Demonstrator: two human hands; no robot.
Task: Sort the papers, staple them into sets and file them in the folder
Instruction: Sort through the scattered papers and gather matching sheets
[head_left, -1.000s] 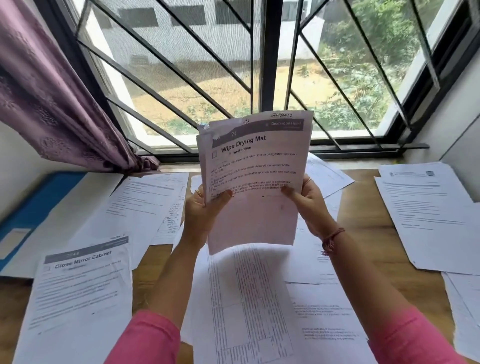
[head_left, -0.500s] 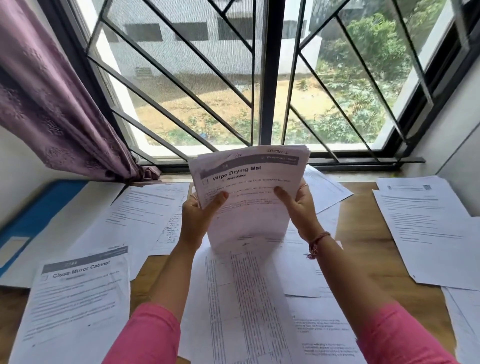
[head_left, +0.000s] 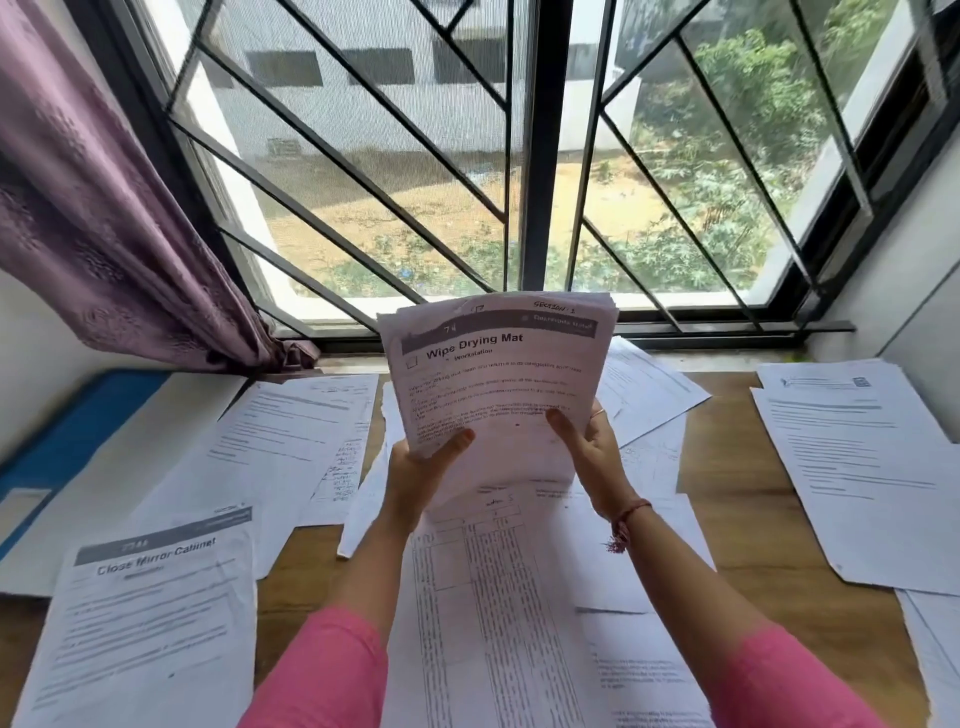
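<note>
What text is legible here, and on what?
"Wipe Drying Mat": heading on the held stack, gripped by left hand and right hand.
"Workstation": below that heading.
"SECTION 1": handwritten, stack's top edge.
"74": its header bar, uncertain.
"Close Mirror Cabinet": heading on the near-left sheet.
Body text, table sheet, right sheets: too small or blurred.

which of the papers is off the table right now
The "Wipe Drying Mat" stack, gripped upright by the left hand and right hand; all other sheets lie flat.
</note>
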